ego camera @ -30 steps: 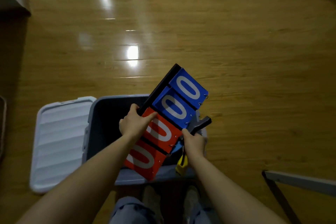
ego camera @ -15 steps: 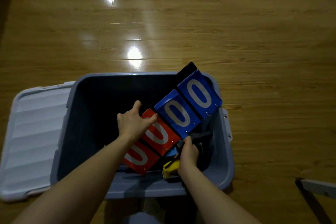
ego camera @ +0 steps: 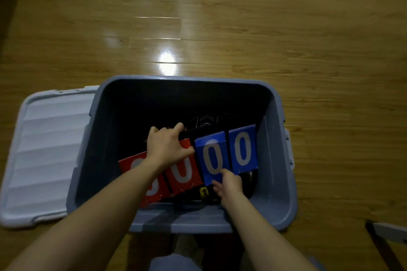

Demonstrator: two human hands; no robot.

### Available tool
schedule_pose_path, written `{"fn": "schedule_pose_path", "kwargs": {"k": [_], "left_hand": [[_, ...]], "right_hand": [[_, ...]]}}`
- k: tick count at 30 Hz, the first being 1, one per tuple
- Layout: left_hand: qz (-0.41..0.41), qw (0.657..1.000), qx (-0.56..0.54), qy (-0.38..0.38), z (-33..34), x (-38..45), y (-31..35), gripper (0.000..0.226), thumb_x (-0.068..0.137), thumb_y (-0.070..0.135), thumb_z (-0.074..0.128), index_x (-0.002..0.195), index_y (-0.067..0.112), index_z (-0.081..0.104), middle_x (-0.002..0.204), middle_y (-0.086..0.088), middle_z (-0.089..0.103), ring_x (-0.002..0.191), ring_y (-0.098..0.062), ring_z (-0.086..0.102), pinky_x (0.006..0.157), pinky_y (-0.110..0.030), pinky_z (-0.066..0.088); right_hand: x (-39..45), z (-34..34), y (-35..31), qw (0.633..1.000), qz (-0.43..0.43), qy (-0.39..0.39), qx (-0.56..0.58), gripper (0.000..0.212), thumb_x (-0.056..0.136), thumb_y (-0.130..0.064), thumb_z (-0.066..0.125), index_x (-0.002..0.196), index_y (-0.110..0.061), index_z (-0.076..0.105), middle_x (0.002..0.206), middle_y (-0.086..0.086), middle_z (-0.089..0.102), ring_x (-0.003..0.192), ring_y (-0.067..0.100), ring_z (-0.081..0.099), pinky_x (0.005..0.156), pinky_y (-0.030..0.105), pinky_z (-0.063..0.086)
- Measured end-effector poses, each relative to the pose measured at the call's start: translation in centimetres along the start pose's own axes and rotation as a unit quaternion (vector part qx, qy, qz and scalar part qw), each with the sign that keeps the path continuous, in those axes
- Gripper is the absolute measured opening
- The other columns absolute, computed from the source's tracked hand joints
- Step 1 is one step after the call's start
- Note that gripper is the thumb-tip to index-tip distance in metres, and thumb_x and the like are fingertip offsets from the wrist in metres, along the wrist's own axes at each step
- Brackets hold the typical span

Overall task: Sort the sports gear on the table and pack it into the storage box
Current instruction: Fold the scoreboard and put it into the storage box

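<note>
A flip scoreboard (ego camera: pixel 242 152) with two red and two blue "0" cards lies tilted inside the grey-blue storage box (ego camera: pixel 284 182), against its near wall. My left hand (ego camera: pixel 166 145) grips the scoreboard's black top edge over the red cards. My right hand (ego camera: pixel 229 185) touches the lower edge of a blue card; whether it pinches the card is unclear. A black and yellow item (ego camera: pixel 203 192) lies in the box under the scoreboard, mostly hidden. Dark netting shows deeper in the box.
The box stands on a glossy wooden floor (ego camera: pixel 286 39). Its pale lid (ego camera: pixel 48 149) lies flat on the floor to the left, touching the box. A metal frame leg (ego camera: pixel 387 232) shows at the lower right corner.
The scoreboard has gone from above the box rim down into the box and turned level. My right hand moved from the black and yellow item to the blue card's edge.
</note>
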State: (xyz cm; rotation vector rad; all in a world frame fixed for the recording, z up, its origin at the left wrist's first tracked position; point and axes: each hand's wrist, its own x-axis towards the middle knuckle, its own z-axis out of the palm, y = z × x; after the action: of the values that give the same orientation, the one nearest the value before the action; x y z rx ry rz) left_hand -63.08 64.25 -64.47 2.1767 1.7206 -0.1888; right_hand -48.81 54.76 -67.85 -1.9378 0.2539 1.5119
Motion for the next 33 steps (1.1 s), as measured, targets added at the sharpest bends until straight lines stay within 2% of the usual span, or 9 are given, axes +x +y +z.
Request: {"fn": "schedule_pose_path", "kwargs": {"k": [2,5,9,13,15,18,22,28,33], "left_hand": [[0.010,0.999,0.033,-0.019,0.6,0.5,-0.4,0.057,0.077,0.066,0.055,0.119,0.028,0.045,0.094,0.005,0.059,0.100,-0.016,0.053,0.096,-0.035,0.031],[0.015,0.998,0.033,-0.041,1.8,1.3,-0.3,0.058,0.079,0.056,0.058,0.128,0.029,0.041,0.123,0.001,0.050,0.121,-0.021,0.036,0.101,-0.036,0.025],[0.036,0.998,0.036,-0.045,3.2,1.7,1.9,0.065,0.087,0.036,0.058,0.144,0.026,0.030,0.142,-0.002,0.035,0.133,-0.024,0.029,0.111,-0.039,0.020],[0.028,0.998,-0.003,-0.059,4.1,1.1,2.3,0.063,0.091,0.027,0.053,0.148,0.024,0.025,0.144,-0.001,0.035,0.136,-0.024,0.027,0.115,-0.040,0.012],[0.044,0.995,0.007,-0.088,4.5,0.6,2.0,0.063,0.091,0.023,0.052,0.148,0.025,0.025,0.145,-0.001,0.034,0.138,-0.024,0.023,0.117,-0.041,0.006],[0.060,0.990,0.029,-0.123,5.5,-0.5,2.1,0.064,0.092,0.018,0.050,0.150,0.025,0.022,0.147,-0.001,0.032,0.140,-0.023,0.020,0.117,-0.046,-0.001],[0.059,0.984,0.010,-0.169,6.4,-2.4,2.5,0.063,0.092,0.007,0.043,0.150,0.025,0.024,0.151,0.000,0.031,0.142,-0.020,0.019,0.117,-0.049,-0.002],[0.059,0.982,-0.050,-0.174,7.3,-4.0,2.2,0.064,0.090,0.002,0.041,0.149,0.026,0.028,0.152,0.005,0.031,0.146,-0.014,0.012,0.116,-0.043,-0.009],[0.033,0.982,-0.127,-0.136,7.0,-3.7,2.2,0.049,0.094,0.008,0.041,0.141,0.022,0.043,0.143,0.002,0.047,0.138,-0.015,0.031,0.118,-0.038,0.005]], "right_hand": [[0.1,0.2,0.2,0.998,0.032,-0.017,0.059,0.041,0.095,-0.011,0.050,0.135,-0.003,0.042,0.105,0.012,0.056,0.085,0.026,0.062,0.076,0.038,0.053],[0.7,0.2,0.8,0.998,0.042,-0.018,0.041,0.044,0.094,-0.011,0.053,0.136,-0.003,0.041,0.107,0.012,0.055,0.075,0.021,0.060,0.061,0.029,0.048],[1.5,0.6,1.4,0.999,0.050,0.009,-0.015,0.045,0.093,-0.004,0.050,0.136,-0.001,0.038,0.128,0.018,0.051,0.083,0.026,0.062,0.056,0.029,0.048],[1.6,-0.1,1.4,0.991,0.083,0.012,-0.103,0.044,0.095,-0.008,0.045,0.137,-0.003,0.034,0.128,0.022,0.052,0.091,0.033,0.063,0.047,0.032,0.044],[1.3,-0.4,1.5,0.981,0.103,-0.001,-0.167,0.043,0.098,-0.015,0.040,0.139,-0.005,0.032,0.123,0.025,0.055,0.079,0.030,0.063,0.039,0.029,0.044],[1.8,-0.4,1.1,0.977,0.059,0.003,-0.204,0.040,0.098,-0.013,0.035,0.136,0.000,0.034,0.098,0.023,0.064,0.059,0.024,0.054,0.041,0.029,0.038],[1.9,-0.2,0.9,0.978,0.013,-0.006,-0.208,0.028,0.096,-0.004,0.034,0.116,0.008,0.050,0.068,0.010,0.054,0.052,0.018,0.049,0.042,0.026,0.034],[1.9,0.1,0.6,0.979,0.028,-0.030,-0.197,0.029,0.099,-0.007,0.033,0.118,0.002,0.052,0.068,0.006,0.054,0.053,0.015,0.047,0.032,0.014,0.032],[2.0,-0.3,1.0,0.986,-0.038,-0.044,-0.157,0.028,0.097,-0.006,0.037,0.117,-0.005,0.056,0.074,0.005,0.057,0.056,0.014,0.048,0.041,0.018,0.037]]}}
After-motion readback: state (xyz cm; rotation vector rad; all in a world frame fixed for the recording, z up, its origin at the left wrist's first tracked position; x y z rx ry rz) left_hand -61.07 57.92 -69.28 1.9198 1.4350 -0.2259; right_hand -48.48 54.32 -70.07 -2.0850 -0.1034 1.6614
